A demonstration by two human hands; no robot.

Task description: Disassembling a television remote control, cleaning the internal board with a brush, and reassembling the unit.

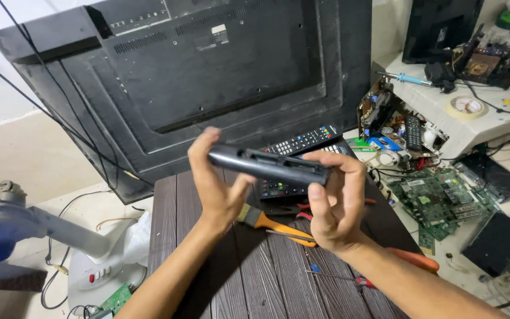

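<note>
You hold a dark remote control [270, 165] in the air above the far half of the dark slatted worktop [278, 277], its back side toward you with the long battery bay open. Your left hand [216, 183] cups its left end, thumb up behind the tip and fingers curled beneath. Your right hand [334, 207] pinches the right end, thumb under and fingers folded over the top edge. Both hands are closed on the remote; neither is spread.

Below it, at the worktop's far edge, two more remotes [302, 142] lie side by side, the nearer one partly hidden by the one you hold. A paintbrush with an orange handle [275, 224] lies slantwise near the worktop's middle, just under your hands, and red-handled pliers [302, 208] show beside your right hand. An orange tool handle [411, 260] juts past the right edge under your right forearm.

The near half of the worktop is bare planks. Beyond the far edge a large television back panel [208, 77] leans close. Off the right edge, circuit boards [444, 198] crowd the floor; off the left, a fan [7, 227] stands.
</note>
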